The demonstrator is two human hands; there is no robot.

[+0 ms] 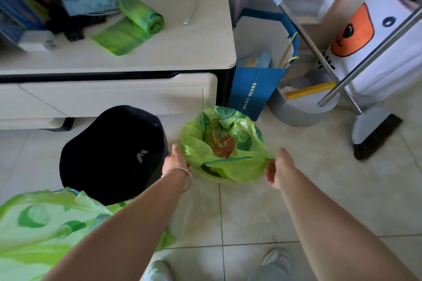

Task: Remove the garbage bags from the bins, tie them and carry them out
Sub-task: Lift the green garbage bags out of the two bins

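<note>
Pale beige floor tiles carry everything in this corner. On them, just in front of a cream drawer cabinet, sits a small round bin lined with a translucent green leaf-printed garbage bag, its mouth open and crumpled orange and clear rubbish showing inside. The bin itself is almost wholly hidden under the bag's folded-over rim. The left hand, with a thin silver bangle at the wrist, touches the bag's left edge; its fingers curl under the plastic, so I cannot tell how tightly they grip. The right hand is at the bag's right edge, pinching a stretched corner of plastic between the fingertips, palm turned inward.

Just left of the bin lies a black cap with a small white mark. Another green printed bag bulges at the lower left, partly under the left forearm. On the cabinet top rests a roll of green bags, partly unrolled. To the right stand a blue paper carrier bag, a grey dustpan and a broom.
</note>
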